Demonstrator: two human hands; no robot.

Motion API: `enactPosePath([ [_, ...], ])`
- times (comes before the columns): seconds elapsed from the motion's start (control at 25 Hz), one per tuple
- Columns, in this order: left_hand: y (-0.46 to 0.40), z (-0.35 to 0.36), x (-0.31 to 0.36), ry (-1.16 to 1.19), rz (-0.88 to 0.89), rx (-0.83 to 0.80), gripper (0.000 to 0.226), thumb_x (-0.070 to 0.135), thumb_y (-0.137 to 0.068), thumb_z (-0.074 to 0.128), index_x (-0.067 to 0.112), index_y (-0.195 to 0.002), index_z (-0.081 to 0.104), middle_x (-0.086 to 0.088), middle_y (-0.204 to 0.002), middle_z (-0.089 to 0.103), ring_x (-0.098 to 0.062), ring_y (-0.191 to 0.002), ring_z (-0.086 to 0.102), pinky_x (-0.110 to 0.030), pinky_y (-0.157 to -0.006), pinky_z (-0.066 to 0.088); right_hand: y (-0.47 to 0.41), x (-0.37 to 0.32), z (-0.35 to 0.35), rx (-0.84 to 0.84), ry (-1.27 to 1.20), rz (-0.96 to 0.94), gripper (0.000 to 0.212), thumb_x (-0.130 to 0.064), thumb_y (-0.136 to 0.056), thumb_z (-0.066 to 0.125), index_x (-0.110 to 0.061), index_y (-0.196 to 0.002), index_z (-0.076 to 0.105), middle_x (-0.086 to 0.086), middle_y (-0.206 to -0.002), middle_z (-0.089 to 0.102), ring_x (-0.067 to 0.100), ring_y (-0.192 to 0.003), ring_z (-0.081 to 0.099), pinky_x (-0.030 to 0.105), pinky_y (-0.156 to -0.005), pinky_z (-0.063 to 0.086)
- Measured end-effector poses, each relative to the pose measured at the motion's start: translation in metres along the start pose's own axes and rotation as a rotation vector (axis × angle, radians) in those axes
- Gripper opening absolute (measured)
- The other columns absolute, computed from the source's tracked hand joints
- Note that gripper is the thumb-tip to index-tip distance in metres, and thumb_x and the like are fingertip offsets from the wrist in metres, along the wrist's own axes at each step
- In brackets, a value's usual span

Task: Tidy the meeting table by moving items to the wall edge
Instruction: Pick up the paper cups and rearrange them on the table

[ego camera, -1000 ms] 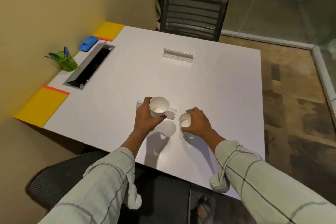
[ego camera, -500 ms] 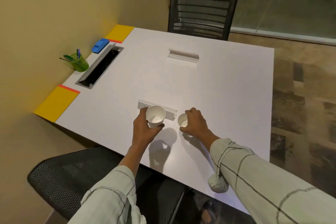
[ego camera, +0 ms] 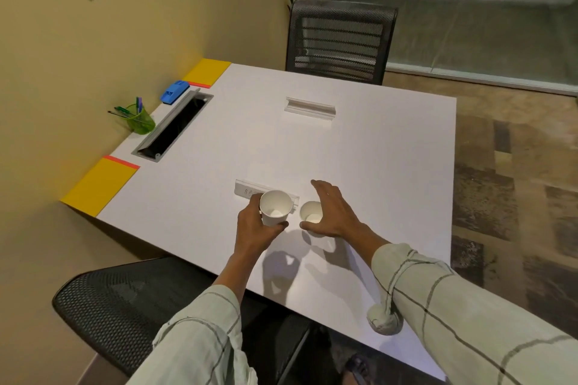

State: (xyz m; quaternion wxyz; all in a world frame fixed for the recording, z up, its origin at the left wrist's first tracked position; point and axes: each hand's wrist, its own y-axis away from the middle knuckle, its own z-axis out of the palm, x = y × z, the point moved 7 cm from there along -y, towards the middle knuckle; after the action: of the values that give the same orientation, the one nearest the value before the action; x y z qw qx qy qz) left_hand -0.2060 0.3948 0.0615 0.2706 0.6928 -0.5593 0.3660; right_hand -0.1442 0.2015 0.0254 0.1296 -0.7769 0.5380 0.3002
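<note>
You are at a white desk (ego camera: 359, 150) pushed against a yellow wall in a small meeting room, with mesh chairs at the near and far sides. Your left hand (ego camera: 255, 228) is wrapped around a white paper cup (ego camera: 275, 208), which looks lifted just clear of the surface. Your right hand (ego camera: 333, 212) is spread, fingers straight, cupped beside a second, smaller paper cup (ego camera: 311, 212) that sits on the desk; it is close against the cup but not clamped on it. Just behind both cups lies a clear name holder (ego camera: 247, 190) with writing on it, and a second clear holder (ego camera: 309, 108) sits further out toward the far chair. Along the wall edge already stand a green pen cup (ego camera: 140, 122) and a blue eraser (ego camera: 173, 92), beside the cable slot (ego camera: 175, 126). By my reading you are early on: both cups and both holders remain mid-desk, well apart from the wall, so all four need carrying over.
</note>
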Motion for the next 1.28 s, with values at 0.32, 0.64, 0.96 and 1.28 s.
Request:
enactPosePath([
  [0.32, 0.023, 0.020, 0.039, 0.122, 0.013, -0.058, 0.059, 0.020, -0.052, 0.085, 0.023, -0.104, 0.057, 0.013, -0.096, 0.065, 0.002, -0.091, 0.062, -0.021, -0.071, 0.054, 0.042, -0.039, -0.025, -0.046, -0.106, -0.236, 0.112, -0.042, -0.065, 0.087, -0.015, -0.154, 0.024, 0.003, -0.153, 0.040, 0.019, -0.136, 0.043, 0.035, -0.110, 0.040],
  [0.64, 0.036, 0.063, 0.087, 0.162, 0.044, -0.281, 0.062, 0.025, -0.047, 0.089, 0.017, -0.100, 0.058, 0.008, -0.091, 0.068, -0.005, -0.083, 0.066, -0.014, -0.061, 0.052, 0.098, -0.008, -0.051, 0.218, -0.261, -0.042, 0.105, -0.038, -0.066, 0.088, -0.019, -0.152, 0.031, -0.005, -0.154, 0.039, 0.009, -0.138, 0.040, 0.022, -0.102, 0.047],
  [0.96, 0.052, 0.113, 0.148, 0.086, 0.238, -0.410, 0.071, 0.047, -0.052, 0.092, 0.022, -0.110, 0.059, 0.011, -0.103, 0.068, -0.009, -0.097, 0.064, -0.022, -0.079, 0.053, 0.148, 0.039, -0.099, 0.414, -0.234, 0.067, 0.096, -0.030, -0.069, 0.088, -0.019, -0.148, 0.036, 0.002, -0.150, 0.045, 0.019, -0.134, 0.046, 0.034, -0.107, 0.046],
  [1.28, 0.072, 0.235, 0.195, -0.416, 0.453, -0.552, 0.110, 0.088, -0.058, 0.059, 0.028, -0.147, 0.031, 0.003, -0.154, 0.037, -0.020, -0.141, 0.034, -0.039, -0.111, 0.037, 0.181, 0.181, -0.162, 0.354, -0.164, 0.129, 0.100, -0.033, -0.070, 0.086, -0.025, -0.150, 0.026, -0.001, -0.153, 0.038, 0.021, -0.137, 0.042, 0.034, -0.109, 0.038],
])
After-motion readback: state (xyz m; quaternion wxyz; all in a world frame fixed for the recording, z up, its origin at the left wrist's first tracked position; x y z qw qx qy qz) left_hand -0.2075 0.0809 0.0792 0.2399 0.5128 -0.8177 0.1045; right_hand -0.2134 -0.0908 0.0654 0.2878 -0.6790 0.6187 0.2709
